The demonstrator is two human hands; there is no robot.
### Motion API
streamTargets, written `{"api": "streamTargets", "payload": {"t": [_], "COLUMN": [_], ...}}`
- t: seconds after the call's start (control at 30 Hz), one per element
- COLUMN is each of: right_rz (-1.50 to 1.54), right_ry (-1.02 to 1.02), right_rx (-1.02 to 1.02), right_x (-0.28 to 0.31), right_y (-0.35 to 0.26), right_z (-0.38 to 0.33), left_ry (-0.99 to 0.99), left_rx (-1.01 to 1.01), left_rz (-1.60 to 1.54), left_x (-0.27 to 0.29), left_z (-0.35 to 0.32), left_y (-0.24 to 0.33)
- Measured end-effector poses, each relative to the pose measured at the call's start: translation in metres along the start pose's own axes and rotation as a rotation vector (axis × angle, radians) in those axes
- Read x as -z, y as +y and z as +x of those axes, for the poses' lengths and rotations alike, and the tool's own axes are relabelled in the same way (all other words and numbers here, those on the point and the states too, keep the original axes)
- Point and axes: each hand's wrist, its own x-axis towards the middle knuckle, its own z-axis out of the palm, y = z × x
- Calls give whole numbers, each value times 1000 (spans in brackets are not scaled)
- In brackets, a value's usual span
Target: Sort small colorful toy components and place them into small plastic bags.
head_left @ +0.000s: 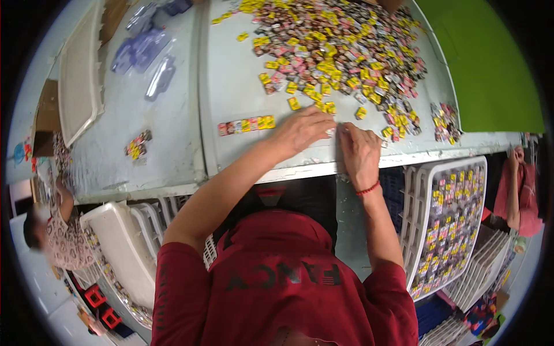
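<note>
1. Packets [340,57]: small, rectangular, glossy; yellow, pink, white, dark. Loosely heaped on worktop [234,75], beyond hands.
2. Row [247,125]: mixed colours, side by side, left of left hand [304,130].
3. Right hand [362,151] near left; both hands' fingers bent, grip: cannot tell.

Workshop or small factory floor. Long worktable [236,75] under both hands; big heap of small wrapped pieces [340,52] beyond right hand [362,151]; white crate [419,225] of similar pieces to its right; co-workers well off, one left [66,239], one right [524,196].
</note>
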Motion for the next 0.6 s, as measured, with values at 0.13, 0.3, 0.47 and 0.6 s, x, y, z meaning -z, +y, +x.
{"api": "streamTargets", "payload": {"t": [0.13,0.3,0.47,0.6], "right_rz": [45,27,45,55], "right_ry": [-23,-139,-126,-91], "right_rx": [48,246,203,194], "right_x": [7,10,0,-6], "right_y": [7,18,21,11], "right_z": [-2,-5,-3,4], "left_ry": [60,68,250,236], "left_rx": [42,132,184,324], "left_rz": [64,-16,58,189], "left_x": [-11,-2,66,115], "left_z": [3,-13,-57,-94], "left_y": [15,34,31,21]}}
